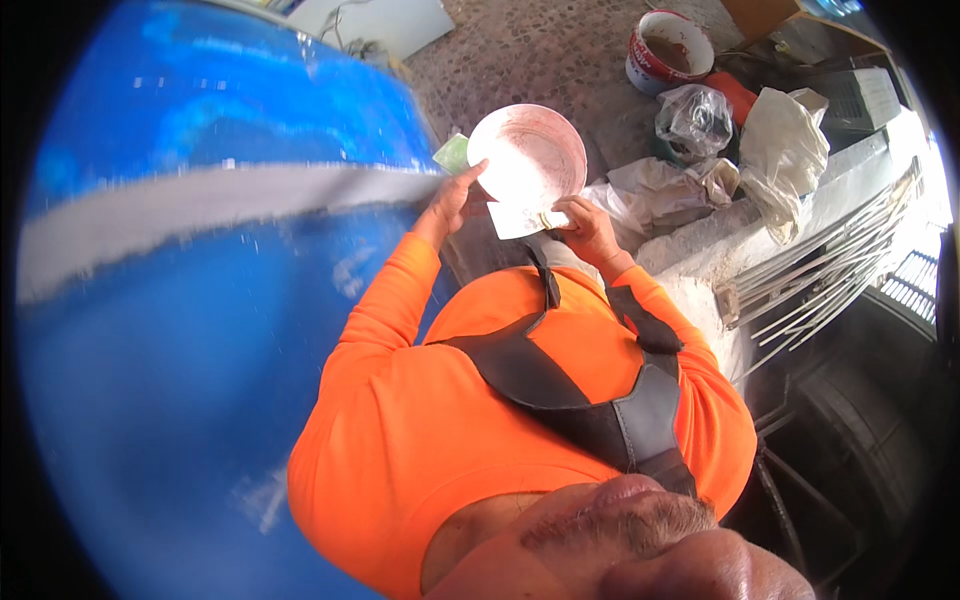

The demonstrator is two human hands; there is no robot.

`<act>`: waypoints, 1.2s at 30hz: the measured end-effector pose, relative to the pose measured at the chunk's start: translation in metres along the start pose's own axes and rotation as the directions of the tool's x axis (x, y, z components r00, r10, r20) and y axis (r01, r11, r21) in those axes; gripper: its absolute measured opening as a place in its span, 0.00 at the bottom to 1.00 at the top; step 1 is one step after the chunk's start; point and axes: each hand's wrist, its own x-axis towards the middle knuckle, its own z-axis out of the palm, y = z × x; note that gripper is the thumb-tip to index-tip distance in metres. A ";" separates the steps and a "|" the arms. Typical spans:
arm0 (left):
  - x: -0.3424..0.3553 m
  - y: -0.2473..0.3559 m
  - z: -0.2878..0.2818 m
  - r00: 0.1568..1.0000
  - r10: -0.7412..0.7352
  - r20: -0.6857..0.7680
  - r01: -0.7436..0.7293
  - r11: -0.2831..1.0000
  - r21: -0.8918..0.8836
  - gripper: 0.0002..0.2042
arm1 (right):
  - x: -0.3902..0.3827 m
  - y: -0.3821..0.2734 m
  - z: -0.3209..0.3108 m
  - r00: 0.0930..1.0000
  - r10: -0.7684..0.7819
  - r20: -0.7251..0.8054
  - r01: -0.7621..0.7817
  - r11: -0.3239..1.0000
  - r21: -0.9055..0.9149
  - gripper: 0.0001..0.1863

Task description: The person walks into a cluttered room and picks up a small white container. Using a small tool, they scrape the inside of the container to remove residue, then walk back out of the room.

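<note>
My left hand grips the near left rim of a round, shallow pinkish-white bowl, with the thumb over its edge. The bowl is tilted toward me, and bright glare hides part of its inside. A flat green piece sticks out beyond the bowl's left side; what supports it is hidden. In my right hand, closed fingers pinch a flat whitish spreader with a darker edge near the grip. The spreader lies in front of the bowl's near rim; whether they touch I cannot tell.
A large blue panel with a grey band fills my left side. At the far right stand a red-and-white bucket, a clear plastic bag and pale sacks. Thin rods lie along a ledge at right.
</note>
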 end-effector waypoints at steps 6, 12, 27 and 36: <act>0.083 0.097 0.004 0.996 0.079 0.030 -0.077 0.996 -0.055 0.26 | 0.103 0.015 -0.038 0.944 0.246 -0.219 -0.234 0.969 0.078 0.30; 0.166 0.178 0.000 0.993 0.115 0.016 -0.112 0.985 -0.131 0.29 | 0.171 0.079 -0.054 0.713 0.629 -0.310 -0.234 0.630 0.740 0.27; 0.406 0.414 0.033 0.914 -0.205 0.349 0.103 0.952 0.287 0.25 | 0.376 0.202 -0.085 0.492 0.869 0.054 -0.118 0.005 0.993 0.29; 0.497 0.465 0.131 0.907 -0.307 0.290 0.121 0.846 0.519 0.30 | 0.404 0.274 -0.118 0.369 0.928 0.047 0.098 -0.089 0.991 0.15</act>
